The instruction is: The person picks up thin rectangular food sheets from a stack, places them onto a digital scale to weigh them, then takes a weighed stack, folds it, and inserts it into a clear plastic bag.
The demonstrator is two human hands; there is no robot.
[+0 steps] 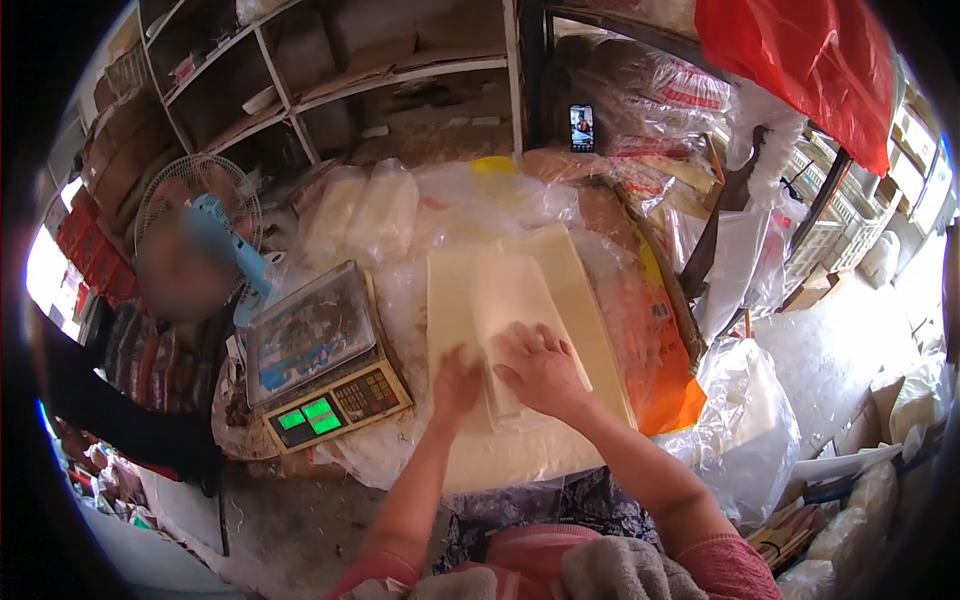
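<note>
right hand (542,372): fingers spread, palm down on folded pale sheet (512,290). sheet lies on wider pale sheets (592,325), right of scale (312,330). left hand (458,382) at fold's left edge; fingers blurred, can't tell if closed.

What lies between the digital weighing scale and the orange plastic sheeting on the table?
In the head view: pale yellow sheets, with the left hand and right hand at them.

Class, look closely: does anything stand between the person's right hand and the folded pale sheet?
Nothing visible does: the right hand rests directly on the folded pale sheet. The scale stands apart, to the left.
</note>
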